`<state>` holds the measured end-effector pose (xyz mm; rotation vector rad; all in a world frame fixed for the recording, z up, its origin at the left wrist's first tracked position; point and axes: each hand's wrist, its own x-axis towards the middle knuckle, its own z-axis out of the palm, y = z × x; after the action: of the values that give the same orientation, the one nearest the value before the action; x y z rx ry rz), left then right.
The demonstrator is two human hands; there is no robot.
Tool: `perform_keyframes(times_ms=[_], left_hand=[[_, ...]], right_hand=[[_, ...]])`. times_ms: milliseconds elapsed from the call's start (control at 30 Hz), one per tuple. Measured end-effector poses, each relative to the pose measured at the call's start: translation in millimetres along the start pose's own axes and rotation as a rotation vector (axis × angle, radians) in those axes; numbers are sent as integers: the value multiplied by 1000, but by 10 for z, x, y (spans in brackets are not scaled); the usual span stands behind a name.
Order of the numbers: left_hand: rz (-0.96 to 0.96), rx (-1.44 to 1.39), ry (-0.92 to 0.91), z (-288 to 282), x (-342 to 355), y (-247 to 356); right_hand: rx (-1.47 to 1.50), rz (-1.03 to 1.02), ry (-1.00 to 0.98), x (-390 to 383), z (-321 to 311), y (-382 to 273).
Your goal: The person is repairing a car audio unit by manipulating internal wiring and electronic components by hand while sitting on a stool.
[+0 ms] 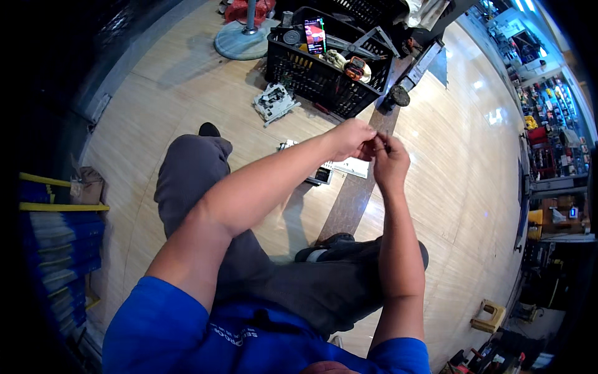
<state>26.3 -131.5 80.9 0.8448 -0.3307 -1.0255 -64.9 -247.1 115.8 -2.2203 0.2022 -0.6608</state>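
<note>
Right of centre, the person's bare left hand (354,138) and right hand (392,159) meet, fingers curled inward; whether they pinch something small cannot be told. Just below, a flat white piece with dark edge ticks (354,167) runs left to right, partly hidden by hand and forearm, over a mottled brown floor strip (352,202).

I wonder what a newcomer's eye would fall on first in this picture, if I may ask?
First, the left hand and right hand, brought close together just right of centre; anything between them is too small to tell. Next, the lit phone among the things in the black crate beyond them, and the pale mechanical part on the floor near the crate.
</note>
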Motion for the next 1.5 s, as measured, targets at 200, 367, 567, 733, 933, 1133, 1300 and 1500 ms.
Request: perform_keyframes(times_ms=[200, 367, 567, 733, 933, 1133, 1300, 1500], left_hand=[[-39, 675, 222, 442, -142, 803], [-145, 679, 308, 299, -249, 771], [-205, 541, 379, 20, -298, 557], [-145, 433, 404, -163, -287, 526], [-22, 358, 448, -228, -341, 404], [-4, 360, 445, -287, -476, 494], [-27, 421, 442, -354, -558, 511], [-26, 410, 450, -370, -573, 500]], right_hand=[[103, 13, -11, 269, -185, -396], [-150, -210, -162, 327, -93, -420], [-130, -58, -294, 343, 195, -239], [172, 136, -369, 484, 353, -35], [517, 341, -355, 326, 510, -3], [472, 252, -300, 364, 611, -21], [415, 178, -339, 353, 670, -39], [283, 132, -353, 299, 653, -154]])
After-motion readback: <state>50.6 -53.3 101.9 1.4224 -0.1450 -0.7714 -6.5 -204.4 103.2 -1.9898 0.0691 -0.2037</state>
